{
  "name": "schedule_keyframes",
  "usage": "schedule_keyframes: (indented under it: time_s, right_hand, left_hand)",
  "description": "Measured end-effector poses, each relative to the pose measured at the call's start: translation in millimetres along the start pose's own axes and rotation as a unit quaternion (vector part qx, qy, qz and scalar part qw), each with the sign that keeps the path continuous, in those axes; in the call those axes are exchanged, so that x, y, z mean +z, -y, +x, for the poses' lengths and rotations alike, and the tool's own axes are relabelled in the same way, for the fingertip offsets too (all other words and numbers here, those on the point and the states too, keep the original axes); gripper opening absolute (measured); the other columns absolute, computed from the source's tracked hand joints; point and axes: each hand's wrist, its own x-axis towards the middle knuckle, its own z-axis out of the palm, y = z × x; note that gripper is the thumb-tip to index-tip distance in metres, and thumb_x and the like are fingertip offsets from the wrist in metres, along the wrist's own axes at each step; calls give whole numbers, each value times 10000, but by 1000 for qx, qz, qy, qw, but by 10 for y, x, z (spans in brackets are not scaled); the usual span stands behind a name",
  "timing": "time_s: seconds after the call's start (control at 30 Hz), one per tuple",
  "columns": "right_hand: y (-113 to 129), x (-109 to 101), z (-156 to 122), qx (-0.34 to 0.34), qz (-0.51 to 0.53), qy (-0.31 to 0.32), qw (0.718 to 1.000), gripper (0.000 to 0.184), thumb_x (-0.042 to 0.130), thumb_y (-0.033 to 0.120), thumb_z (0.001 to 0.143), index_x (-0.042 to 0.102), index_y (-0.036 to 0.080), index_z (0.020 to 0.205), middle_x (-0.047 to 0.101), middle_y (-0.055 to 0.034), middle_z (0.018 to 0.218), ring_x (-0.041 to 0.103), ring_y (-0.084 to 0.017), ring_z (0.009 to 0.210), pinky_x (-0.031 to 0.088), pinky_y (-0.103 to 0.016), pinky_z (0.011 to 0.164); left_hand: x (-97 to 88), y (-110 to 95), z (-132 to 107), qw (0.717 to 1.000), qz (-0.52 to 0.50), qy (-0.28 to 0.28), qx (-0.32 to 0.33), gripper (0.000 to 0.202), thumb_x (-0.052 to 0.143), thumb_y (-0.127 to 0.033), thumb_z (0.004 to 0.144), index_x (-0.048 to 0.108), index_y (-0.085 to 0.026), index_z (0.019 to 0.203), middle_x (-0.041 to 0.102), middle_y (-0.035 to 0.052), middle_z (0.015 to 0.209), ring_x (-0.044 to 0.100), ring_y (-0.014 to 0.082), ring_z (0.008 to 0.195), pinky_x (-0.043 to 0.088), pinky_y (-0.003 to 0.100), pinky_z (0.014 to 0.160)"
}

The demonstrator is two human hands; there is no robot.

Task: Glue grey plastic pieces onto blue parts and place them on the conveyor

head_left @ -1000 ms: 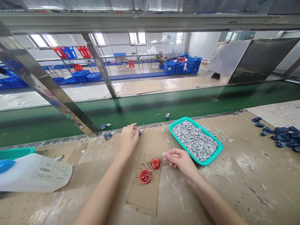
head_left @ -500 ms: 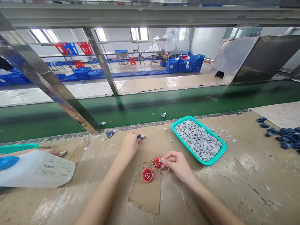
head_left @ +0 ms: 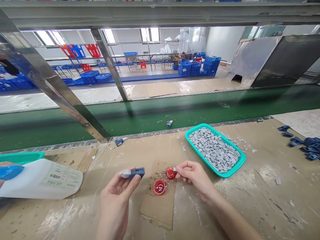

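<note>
My left hand (head_left: 116,196) is closed on a dark blue plastic part with a pale tip (head_left: 136,172), raised above the table left of the red caps. Between thumb and fingertips, my right hand (head_left: 192,173) pinches a small grey plastic piece (head_left: 175,169) at the edge of the farther red cap (head_left: 170,174). A nearer red cap (head_left: 159,187) holds shiny liquid. Both caps rest on a cardboard strip (head_left: 158,211) strewn with crumbs. Right of them stands a turquoise basket (head_left: 243,160) filled with similar grey pieces (head_left: 212,148).
On the left, another person's hand (head_left: 3,164) is beside a white bottle (head_left: 60,181) with a blue cap. A green conveyor belt (head_left: 150,111) runs behind the table, carrying a dark blue part (head_left: 169,123). More dark blue parts (head_left: 308,143) lie far right. A metal post (head_left: 82,116) slants at left.
My left hand has come back toward me from the far side of the caps, bringing the dark blue part up. My right hand stays at the farther cap with its grey piece.
</note>
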Motion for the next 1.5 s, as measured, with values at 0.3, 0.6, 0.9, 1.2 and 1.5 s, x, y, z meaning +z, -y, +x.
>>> schedule_keyframes:
  time_s: [0.3,0.6,0.9,1.2,1.5]
  right_hand:
    - [67,208,-178,-21,44,80,996,276,702,409,753,599,154,738,680,-39,639,526,-105,559,361,-210,536]
    - [45,196,-155,-12,47,100,994,276,705,391,750,590,142,726,670,-31,623,539,-106,570,360,-209,545]
    - [-8,139,-149,92,12,185,978,386,694,477,731,501,197,914,666,7,610,523,-86,470,260,-168,415]
    - [-28,216,-197,25,68,159,985,394,703,450,734,497,184,939,673,-25,693,613,-147,631,375,-195,502]
    - [361,-645,-153,-186,-425,-326,824,284,578,418,791,596,246,1017,648,-81,1058,509,-322,1045,394,-426,826]
  left_hand:
    - [334,176,-438,999,16,23,-24,333,812,-215,513,745,-214,840,748,43,822,695,255,808,576,318,761]
    - [396,205,-482,999,17,39,18,291,798,-195,540,756,-232,825,729,17,851,690,222,795,578,281,766]
    - [351,232,-501,992,53,89,74,245,760,-189,593,760,-262,827,716,32,818,674,231,757,591,300,670]
    - [242,273,-338,949,139,245,141,426,677,-195,732,639,-300,1143,685,42,992,661,203,783,562,302,694]
    - [474,157,805,807,462,145,337,528,314,-115,894,225,-201,1408,550,120,1114,505,217,1056,397,401,934]
